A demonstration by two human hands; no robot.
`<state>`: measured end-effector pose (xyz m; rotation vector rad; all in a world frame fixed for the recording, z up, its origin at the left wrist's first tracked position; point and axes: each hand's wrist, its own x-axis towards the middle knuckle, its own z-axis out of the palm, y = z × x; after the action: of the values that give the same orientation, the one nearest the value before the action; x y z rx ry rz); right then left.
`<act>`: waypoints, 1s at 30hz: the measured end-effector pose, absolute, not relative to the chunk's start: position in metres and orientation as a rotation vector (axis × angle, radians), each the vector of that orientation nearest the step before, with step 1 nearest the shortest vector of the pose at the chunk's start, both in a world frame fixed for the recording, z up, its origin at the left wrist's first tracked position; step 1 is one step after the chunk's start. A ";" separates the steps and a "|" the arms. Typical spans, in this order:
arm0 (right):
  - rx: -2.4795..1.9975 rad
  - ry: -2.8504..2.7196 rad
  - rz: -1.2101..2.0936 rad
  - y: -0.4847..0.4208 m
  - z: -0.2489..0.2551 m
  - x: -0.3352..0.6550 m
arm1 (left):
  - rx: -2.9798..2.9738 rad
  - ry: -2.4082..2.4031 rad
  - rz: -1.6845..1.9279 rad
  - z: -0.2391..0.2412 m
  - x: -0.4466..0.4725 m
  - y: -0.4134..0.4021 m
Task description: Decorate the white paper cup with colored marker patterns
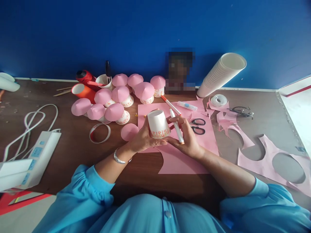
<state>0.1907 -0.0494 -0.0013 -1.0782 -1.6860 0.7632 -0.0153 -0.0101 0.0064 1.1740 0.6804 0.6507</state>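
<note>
An upside-down white paper cup (157, 121) with red drawings round its rim is gripped by my left hand (143, 137), closed about its side. My right hand (186, 137) is closed on a white marker (177, 126) with an orange end; its fingertips are close beside the cup, and I cannot tell whether they touch it. Pink paper (186, 161) lies under the hands. Black-handled scissors (198, 122) rest on it behind the right hand, their blades hidden. A second marker (171, 105) and a glue stick (187, 105) lie farther back.
Several decorated cups with pink cone tops (120, 94) stand back left. A tall stack of paper cups (221, 74) leans near the blue wall. Pink scraps (269, 158), eyeglasses (243, 112) and a white tape roll (219, 100) lie right; a power strip (42, 158) with cables lies left.
</note>
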 end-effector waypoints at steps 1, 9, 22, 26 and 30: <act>-1.082 -1.688 0.768 -0.049 -0.001 0.191 | 1.162 0.685 0.655 0.005 -0.015 -0.010; -1.034 -1.551 0.712 -0.050 0.009 0.198 | 1.048 0.710 0.689 -0.001 -0.020 -0.008; -1.001 -1.572 0.781 -0.073 0.035 0.197 | 1.135 0.856 0.693 0.003 -0.017 -0.008; -0.912 -1.745 0.569 -0.071 0.034 0.194 | 1.157 0.861 0.702 0.003 -0.017 -0.007; -0.849 -1.838 0.372 -0.066 0.033 0.191 | 1.199 0.856 0.691 0.001 -0.017 -0.006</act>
<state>0.1913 -0.0659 0.0331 -0.8486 -1.8376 0.3724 -0.0167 -0.0059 0.0013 1.1988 0.8565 0.6908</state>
